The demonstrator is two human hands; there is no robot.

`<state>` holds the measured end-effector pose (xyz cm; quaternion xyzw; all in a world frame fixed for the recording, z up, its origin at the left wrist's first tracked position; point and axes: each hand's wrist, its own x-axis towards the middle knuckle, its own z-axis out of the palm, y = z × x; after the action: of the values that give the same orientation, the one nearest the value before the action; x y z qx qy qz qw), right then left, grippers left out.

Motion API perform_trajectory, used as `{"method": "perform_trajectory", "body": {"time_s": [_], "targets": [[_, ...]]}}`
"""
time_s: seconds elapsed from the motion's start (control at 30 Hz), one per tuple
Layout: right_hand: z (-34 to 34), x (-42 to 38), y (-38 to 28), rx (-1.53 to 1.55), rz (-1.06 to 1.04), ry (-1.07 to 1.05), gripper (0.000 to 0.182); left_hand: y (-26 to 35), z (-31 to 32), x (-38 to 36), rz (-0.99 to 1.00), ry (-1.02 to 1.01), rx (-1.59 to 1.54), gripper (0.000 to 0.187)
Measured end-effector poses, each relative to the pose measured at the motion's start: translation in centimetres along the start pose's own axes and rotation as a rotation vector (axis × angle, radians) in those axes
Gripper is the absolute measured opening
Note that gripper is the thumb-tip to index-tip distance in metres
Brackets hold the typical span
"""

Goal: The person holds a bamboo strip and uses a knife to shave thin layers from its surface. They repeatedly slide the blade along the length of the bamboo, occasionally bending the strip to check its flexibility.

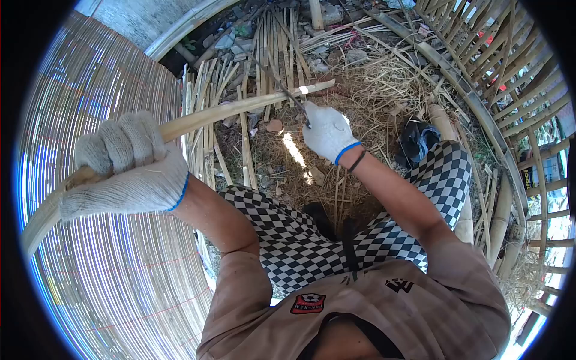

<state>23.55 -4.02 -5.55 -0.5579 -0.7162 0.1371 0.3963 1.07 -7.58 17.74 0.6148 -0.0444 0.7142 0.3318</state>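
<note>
A long, pale bamboo strip [222, 112] runs from the lower left up toward the middle of the view. My left hand [129, 165], in a whitish knit glove with a blue cuff, is wrapped round its thicker part. Near the strip's far end, my right hand [327, 129], gloved too, is closed on the handle end of a thin dark blade [277, 79]. That blade crosses the strip and points up and to the left. The right palm and part of the handle are hidden.
Split bamboo strips [246, 141] lie on the ground beyond my knees, with shavings [378, 90] at the right. A slatted bamboo screen [120, 258] stands at the left, a woven bamboo frame [516, 78] at the right. A black plastic bag [418, 141] lies beside my knee.
</note>
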Motion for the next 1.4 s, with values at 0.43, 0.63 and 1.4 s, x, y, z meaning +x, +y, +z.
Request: {"method": "perform_trajectory", "body": {"time_s": [0.43, 0.63, 1.4], "targets": [[-0.9, -1.1, 1.3, -0.038, 0.241, -0.192, 0.024, -0.3, 0.5, 0.1, 0.051, 0.053, 0.084, 0.069], [-3.8, -1.1, -4.1, -0.002, -0.114, -0.062, 0.023, -0.1, 1.8, 0.1, -0.010, -0.026, 0.026, 0.069], [0.4, 0.1, -0.3, 0.046, -0.047, 0.041, 0.023, 0.0, 1.3, -0.7, -0.026, -0.249, -0.126, 0.067]]}}
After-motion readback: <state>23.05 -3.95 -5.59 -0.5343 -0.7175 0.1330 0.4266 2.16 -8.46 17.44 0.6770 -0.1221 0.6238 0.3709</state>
